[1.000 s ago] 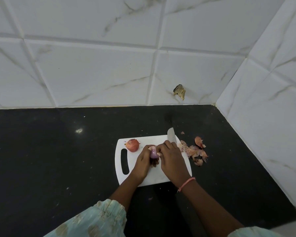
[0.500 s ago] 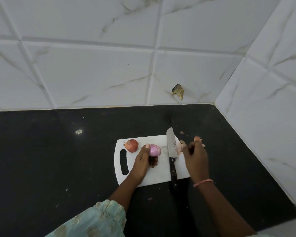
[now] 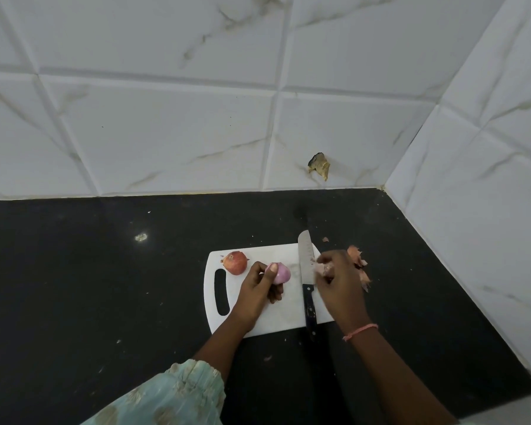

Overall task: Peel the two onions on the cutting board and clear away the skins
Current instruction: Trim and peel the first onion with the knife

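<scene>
Head view, only one on hand. Your right hand (image 3: 337,279) covers the right edge of the cutting board (image 3: 258,325); its fingers are curled on a pale scrap of skin (image 3: 323,267), though the grip itself is blurred and hard to read. Past that hand, a pile of skins (image 3: 358,260) lies on the black counter (image 3: 105,286), mostly hidden behind your knuckles, so you can't tell how much is there. One small flake (image 3: 325,239) sits apart, beyond the fingertips.

Your left hand (image 3: 258,291) grips the peeled onion (image 3: 281,273), thumb over its near side, fingers tucked under; the underside is hidden, and which end is root or tip can't be made out. It sits over the middle of the board. Just beyond your left hand's knuckles, the unpeeled onion (image 3: 235,263) rests on the board near the handle slot (image 3: 221,291), its stubby end turned away from you and left.

Between your hands lies the knife (image 3: 307,282), long axis running away from you, blade tip past the far board edge, black handle overhanging the near edge. Your sleeve (image 3: 178,394) is cut off at the bottom.
</scene>
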`<state>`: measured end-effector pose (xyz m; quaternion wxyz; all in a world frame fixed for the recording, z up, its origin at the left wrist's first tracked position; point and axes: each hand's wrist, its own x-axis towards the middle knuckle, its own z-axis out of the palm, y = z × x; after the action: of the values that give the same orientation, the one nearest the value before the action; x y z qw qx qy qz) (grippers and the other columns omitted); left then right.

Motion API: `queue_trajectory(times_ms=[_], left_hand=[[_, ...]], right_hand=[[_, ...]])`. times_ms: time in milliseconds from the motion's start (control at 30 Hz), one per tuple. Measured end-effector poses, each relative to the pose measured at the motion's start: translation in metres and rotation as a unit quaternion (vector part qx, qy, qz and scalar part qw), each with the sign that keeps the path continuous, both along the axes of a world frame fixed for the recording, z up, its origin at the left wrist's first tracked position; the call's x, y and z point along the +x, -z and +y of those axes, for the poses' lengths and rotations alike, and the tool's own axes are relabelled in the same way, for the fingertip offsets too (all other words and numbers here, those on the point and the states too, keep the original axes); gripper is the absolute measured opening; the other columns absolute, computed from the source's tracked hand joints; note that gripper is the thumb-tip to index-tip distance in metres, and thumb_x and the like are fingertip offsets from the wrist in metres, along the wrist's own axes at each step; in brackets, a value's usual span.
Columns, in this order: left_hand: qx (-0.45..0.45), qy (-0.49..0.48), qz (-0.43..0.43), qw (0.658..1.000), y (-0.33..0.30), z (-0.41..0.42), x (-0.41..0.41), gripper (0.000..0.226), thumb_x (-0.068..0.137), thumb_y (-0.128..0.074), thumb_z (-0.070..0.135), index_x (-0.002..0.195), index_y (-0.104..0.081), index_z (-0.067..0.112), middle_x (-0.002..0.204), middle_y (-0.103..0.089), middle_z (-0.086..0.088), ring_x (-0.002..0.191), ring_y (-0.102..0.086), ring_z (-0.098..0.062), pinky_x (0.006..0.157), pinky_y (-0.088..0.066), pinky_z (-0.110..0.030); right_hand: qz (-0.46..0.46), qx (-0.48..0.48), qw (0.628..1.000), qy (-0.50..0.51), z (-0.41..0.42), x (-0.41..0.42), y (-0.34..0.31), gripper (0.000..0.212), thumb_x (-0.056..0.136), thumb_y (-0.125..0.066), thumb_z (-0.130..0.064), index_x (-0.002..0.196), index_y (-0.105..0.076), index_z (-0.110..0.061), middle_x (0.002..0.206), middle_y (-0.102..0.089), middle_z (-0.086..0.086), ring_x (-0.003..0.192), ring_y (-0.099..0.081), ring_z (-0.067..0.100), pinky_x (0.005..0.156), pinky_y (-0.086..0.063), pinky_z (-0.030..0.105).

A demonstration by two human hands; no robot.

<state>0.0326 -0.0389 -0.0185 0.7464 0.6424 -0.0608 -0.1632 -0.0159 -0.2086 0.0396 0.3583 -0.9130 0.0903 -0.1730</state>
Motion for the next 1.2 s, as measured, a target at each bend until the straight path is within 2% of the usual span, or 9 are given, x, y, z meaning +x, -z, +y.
queue_trajectory(times_ms=[167, 300, 400, 467, 567, 667, 767, 967, 1200], left_hand=[[0.028, -0.016, -0.027, 0.999, -0.003, -0.005, -0.004, 0.049, 0.091, -0.046, 0.048, 0.095, -0.053, 0.0, 0.066, -0.064, -0.006, 0.051, -0.059, -0.017, 0.051, -0.049, -0.027], [0.017, -0.008, -0.046, 0.999, 0.002, -0.006, -0.008, 0.06, 0.1, -0.028, 0.046, 0.093, -0.059, -0.004, 0.062, -0.065, -0.007, 0.054, -0.059, -0.021, 0.051, -0.049, -0.03], [0.035, 0.0, -0.074, 0.997, 0.005, -0.006, -0.007, 0.036, 0.106, -0.037, 0.036, 0.105, -0.057, 0.007, 0.066, -0.063, -0.009, 0.057, -0.059, -0.021, 0.056, -0.049, -0.036], [0.061, 0.023, -0.105, 0.992, 0.007, -0.006, -0.006, 0.02, 0.105, -0.044, 0.029, 0.12, -0.054, 0.02, 0.07, -0.065, -0.011, 0.06, -0.06, -0.021, 0.059, -0.051, -0.037], [0.079, 0.042, -0.129, 0.988, 0.007, -0.007, -0.007, 0.027, 0.104, -0.047, 0.031, 0.131, -0.05, 0.033, 0.075, -0.067, -0.011, 0.064, -0.063, -0.018, 0.063, -0.054, -0.033], [0.096, 0.06, -0.151, 0.982, 0.008, -0.008, -0.008, 0.031, 0.104, -0.046, 0.033, 0.135, -0.047, 0.035, 0.075, -0.067, -0.008, 0.063, -0.062, -0.014, 0.062, -0.054, -0.027], [0.109, 0.068, -0.154, 0.98, 0.01, -0.007, -0.008, 0.035, 0.104, -0.045, 0.035, 0.139, -0.046, 0.032, 0.078, -0.067, 0.001, 0.067, -0.062, -0.011, 0.064, -0.053, -0.026], [0.116, 0.066, -0.16, 0.978, 0.005, -0.008, -0.009, 0.037, 0.1, -0.055, 0.033, 0.134, -0.042, 0.024, 0.11, -0.065, 0.005, 0.076, -0.068, -0.015, 0.069, -0.057, -0.025], [0.105, 0.051, -0.156, 0.981, 0.006, -0.007, -0.011, 0.033, 0.097, -0.061, 0.016, 0.124, -0.043, 0.014, 0.114, -0.059, 0.011, 0.081, -0.068, -0.013, 0.072, -0.058, -0.026]], right_hand=[[0.077, 0.049, 0.972, -0.215, 0.026, 0.008, 0.01, 0.055, 0.082, -0.073, -0.018, 0.131, -0.053, -0.032, 0.13, -0.052, -0.02, 0.121, -0.047, 0.0, 0.092, -0.044, 0.016], [0.084, 0.132, 0.978, -0.136, 0.028, 0.01, 0.015, 0.037, 0.089, -0.067, -0.022, 0.124, -0.057, -0.032, 0.12, -0.058, -0.022, 0.108, -0.056, -0.002, 0.087, -0.053, 0.026], [0.096, 0.233, 0.964, -0.083, 0.022, 0.012, 0.015, 0.028, 0.092, -0.063, -0.025, 0.118, -0.059, -0.032, 0.118, -0.059, -0.013, 0.104, -0.063, 0.011, 0.083, -0.058, 0.041], [0.104, 0.268, 0.954, -0.08, 0.02, 0.012, 0.011, 0.025, 0.094, -0.06, -0.022, 0.118, -0.059, -0.03, 0.121, -0.057, -0.004, 0.098, -0.067, 0.015, 0.079, -0.06, 0.041], [0.106, 0.288, 0.948, -0.087, 0.018, 0.01, 0.006, 0.027, 0.094, -0.06, -0.019, 0.12, -0.059, -0.027, 0.12, -0.057, -0.001, 0.092, -0.07, 0.015, 0.07, -0.061, 0.037], [0.108, 0.295, 0.946, -0.077, 0.017, 0.007, 0.007, 0.028, 0.093, -0.063, -0.016, 0.115, -0.061, -0.033, 0.116, -0.06, -0.001, 0.089, -0.071, 0.017, 0.065, -0.06, 0.035], [0.102, 0.299, 0.946, -0.074, 0.018, 0.007, 0.011, 0.031, 0.091, -0.065, -0.014, 0.11, -0.064, -0.037, 0.113, -0.066, -0.005, 0.097, -0.066, 0.015, 0.08, -0.058, 0.037], [0.127, 0.284, 0.947, -0.075, 0.016, 0.009, 0.004, 0.037, 0.087, -0.06, 0.005, 0.104, -0.065, -0.027, 0.111, -0.067, -0.009, 0.109, -0.061, 0.012, 0.089, -0.054, 0.032], [0.101, 0.179, 0.977, -0.047, 0.025, 0.011, 0.007, 0.016, 0.085, -0.071, -0.02, 0.097, -0.065, -0.029, 0.102, -0.064, -0.018, 0.1, -0.061, 0.005, 0.089, -0.054, 0.03]])
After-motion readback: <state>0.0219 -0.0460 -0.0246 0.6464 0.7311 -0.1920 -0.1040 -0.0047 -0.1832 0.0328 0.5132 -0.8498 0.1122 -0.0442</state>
